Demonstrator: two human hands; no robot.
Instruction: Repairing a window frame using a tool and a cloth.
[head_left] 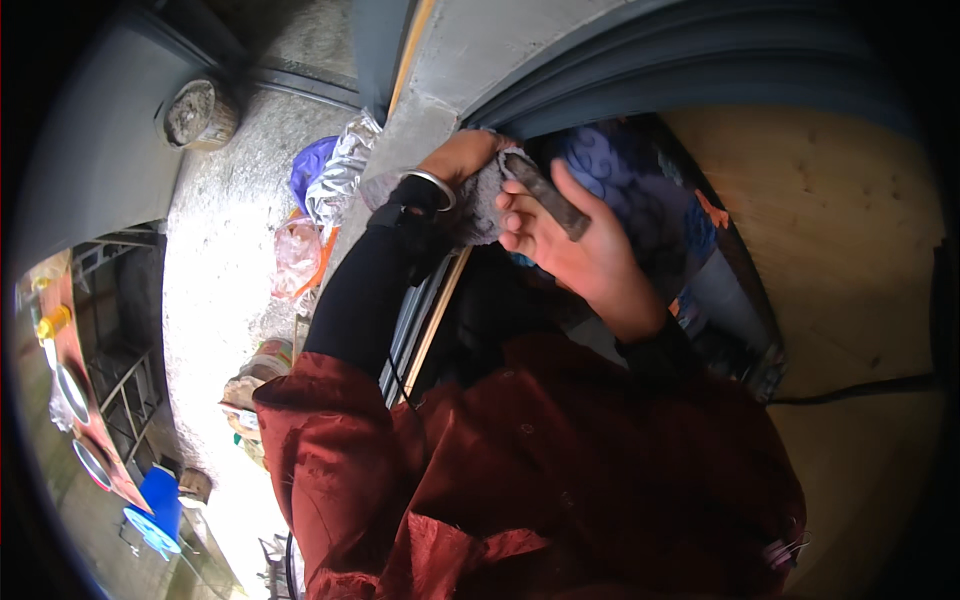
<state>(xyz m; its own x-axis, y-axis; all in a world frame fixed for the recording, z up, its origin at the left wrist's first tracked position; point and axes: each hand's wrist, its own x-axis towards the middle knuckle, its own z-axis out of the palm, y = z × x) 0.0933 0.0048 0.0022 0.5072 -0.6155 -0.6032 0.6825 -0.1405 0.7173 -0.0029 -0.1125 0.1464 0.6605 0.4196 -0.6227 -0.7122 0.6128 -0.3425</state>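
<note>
Wiping a dark flat tool (550, 195) with a grey cloth (480, 205), the person holds both at a grey ledge (440, 70); the left hand (462, 158) is closed on the cloth, the right hand (570, 245) curled around the tool; a firm grip and short strokes would seem best; left of the ledge lie a crumpled silver foil bag (340, 170), a purple bag (308, 170) and a pink clear bag (297, 258); no label is readable.

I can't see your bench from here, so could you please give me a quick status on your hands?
Left hand gripping grey cloth. Right hand holding dark flat tool, pressed against the cloth. Nothing blocking either hand.
</note>
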